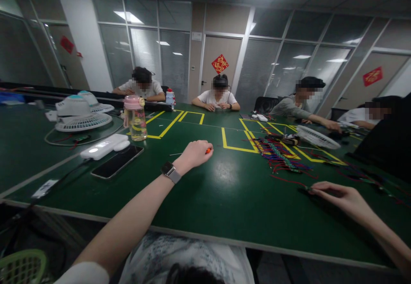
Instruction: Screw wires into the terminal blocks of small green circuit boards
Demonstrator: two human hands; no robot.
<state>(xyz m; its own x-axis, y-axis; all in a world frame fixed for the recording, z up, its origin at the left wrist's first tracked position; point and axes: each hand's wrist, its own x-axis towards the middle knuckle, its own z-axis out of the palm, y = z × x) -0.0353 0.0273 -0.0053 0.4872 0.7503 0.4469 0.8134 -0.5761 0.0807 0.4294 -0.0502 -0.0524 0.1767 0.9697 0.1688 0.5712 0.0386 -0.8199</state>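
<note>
My left hand (194, 153) is closed around an orange-handled tool (208, 150) above the middle of the green table. Only the handle's end shows past the fingers, and a thin metal shaft sticks out on the other side, behind the wrist with the watch (171, 171). On the right, my right hand (337, 196) pinches a small circuit board (308, 189) between thumb and fingertips, low over the table. A red wire (285, 180) runs from that board to the left. Beyond it lies a row of green boards with red and blue wires (279, 155).
On the left stand a pink-lidded bottle (135, 119), a phone (117, 162), a white power strip (104, 146) and fan parts (81, 115). Yellow tape (239, 149) marks the green table (205, 207). A white fan grille (317, 137) lies at the right. Several people sit around the table.
</note>
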